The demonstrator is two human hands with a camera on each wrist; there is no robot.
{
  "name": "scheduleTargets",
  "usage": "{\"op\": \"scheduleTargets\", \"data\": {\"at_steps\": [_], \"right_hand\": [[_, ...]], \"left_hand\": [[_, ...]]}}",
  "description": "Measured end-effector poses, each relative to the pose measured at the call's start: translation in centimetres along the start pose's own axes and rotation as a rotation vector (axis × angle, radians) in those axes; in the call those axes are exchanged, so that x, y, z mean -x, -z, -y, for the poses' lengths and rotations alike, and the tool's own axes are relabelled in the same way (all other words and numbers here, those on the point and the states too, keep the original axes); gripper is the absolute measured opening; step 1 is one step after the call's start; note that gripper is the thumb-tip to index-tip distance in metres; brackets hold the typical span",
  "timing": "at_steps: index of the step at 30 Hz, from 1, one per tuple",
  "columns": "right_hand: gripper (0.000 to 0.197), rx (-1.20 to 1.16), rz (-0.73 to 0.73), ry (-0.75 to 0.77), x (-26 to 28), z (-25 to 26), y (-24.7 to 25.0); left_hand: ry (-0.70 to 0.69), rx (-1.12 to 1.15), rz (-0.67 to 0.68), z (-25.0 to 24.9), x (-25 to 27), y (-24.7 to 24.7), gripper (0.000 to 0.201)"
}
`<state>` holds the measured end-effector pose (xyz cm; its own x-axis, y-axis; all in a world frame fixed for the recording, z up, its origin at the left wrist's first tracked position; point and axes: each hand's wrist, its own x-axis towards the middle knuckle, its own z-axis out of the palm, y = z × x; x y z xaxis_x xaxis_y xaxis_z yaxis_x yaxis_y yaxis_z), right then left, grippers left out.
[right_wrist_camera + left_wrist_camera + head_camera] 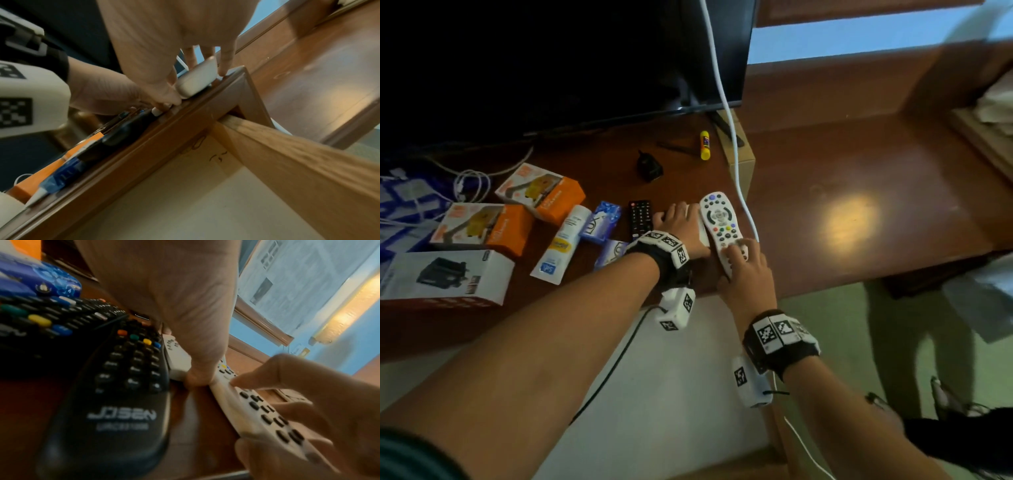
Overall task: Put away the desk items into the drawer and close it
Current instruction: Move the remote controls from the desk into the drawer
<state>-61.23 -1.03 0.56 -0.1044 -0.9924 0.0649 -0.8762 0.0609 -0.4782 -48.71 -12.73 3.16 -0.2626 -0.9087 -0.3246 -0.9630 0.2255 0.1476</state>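
Observation:
A white remote [719, 222] with coloured buttons lies near the desk's front edge. My right hand [746, 274] grips its near end, fingers on the keys and thumb at its side [195, 78]. My left hand [681, 222] arches over a small white remote [176, 356] just to the left, with the thumb pressed against its side. A black remote marked JOSEN [115, 402] lies under my left wrist, and another black remote [640, 216] sits beside it. Below the desk edge, the drawer [671, 377] stands pulled out, and its pale bottom [185, 194] shows nothing on it.
Left on the desk [859, 192] are two orange boxes [541, 192], a white box [445, 277], a tube [561, 243] and blue soap packs [602, 222]. Behind are a TV [551, 51], black adapter [649, 168], glue stick [705, 145] and white cable [722, 102]. A person's legs [911, 342] stand at right.

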Motion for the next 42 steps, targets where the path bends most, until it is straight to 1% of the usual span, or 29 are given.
{"op": "scheduleTargets", "data": {"at_steps": [4,7,9,12,14,16,18,20,23,24,28,32,34,37,40,42], "right_hand": [[0.044,-0.029,-0.069,-0.043,1.3,0.2,-0.1],[0.048,-0.023,0.006,-0.110,2.3,-0.1,0.7],[0.051,-0.058,0.047,-0.197,3.5,-0.4,1.4],[0.063,-0.239,0.061,-0.341,6.3,-1.0,1.6],[0.068,-0.468,0.053,-0.425,8.8,-1.3,1.6],[0.068,-0.693,0.063,-0.512,11.4,-1.5,1.8],[0.069,-0.805,0.082,-0.592,13.6,-1.8,1.5],[0.066,-0.845,0.104,-0.674,15.3,-1.8,0.5],[0.049,-0.829,0.118,-0.758,16.9,-1.0,-0.8],[0.047,-0.820,0.128,-0.787,17.2,-0.6,-1.0],[0.055,-0.701,0.223,-0.832,18.0,1.0,-1.7],[0.044,-0.528,0.267,-0.860,18.4,2.3,-2.5],[0.048,-0.488,0.275,-0.901,18.2,3.0,-2.8],[0.057,-0.434,0.312,-0.937,17.2,3.8,-3.6],[0.067,-0.308,0.377,-0.932,16.3,4.1,-4.6],[0.068,-0.259,0.418,-0.944,15.8,4.2,-5.0]], "left_hand": [[-0.046,-0.083,-0.076,-0.6,1.0,0.1,0.099],[-0.068,-0.124,-0.111,-1.2,2.9,0.2,0.104],[-0.079,-0.094,-0.152,-1.4,4.6,-0.1,0.107],[-0.124,-0.012,-0.212,-1.5,8.0,-1.1,0.106],[-0.142,0.037,-0.229,-1.3,10.6,-2.1,0.106],[-0.147,0.090,-0.251,-0.9,13.0,-3.4,0.105],[-0.167,0.171,-0.245,-0.3,15.2,-4.7,0.104],[-0.204,0.263,-0.211,0.3,17.0,-5.8,0.103],[-0.250,0.405,-0.135,1.2,19.3,-7.5,0.101],[-0.258,0.455,-0.109,1.5,20.1,-8.3,0.100],[-0.222,0.603,0.022,2.5,22.7,-11.5,0.097],[-0.135,0.657,0.170,3.9,23.5,-13.9,0.102],[-0.111,0.670,0.194,4.5,23.7,-15.0,0.100],[-0.065,0.663,0.190,5.0,23.5,-16.1,0.101],[-0.026,0.614,0.228,4.8,23.3,-16.4,0.106],[-0.023,0.581,0.259,4.5,23.2,-16.5,0.111]]}}
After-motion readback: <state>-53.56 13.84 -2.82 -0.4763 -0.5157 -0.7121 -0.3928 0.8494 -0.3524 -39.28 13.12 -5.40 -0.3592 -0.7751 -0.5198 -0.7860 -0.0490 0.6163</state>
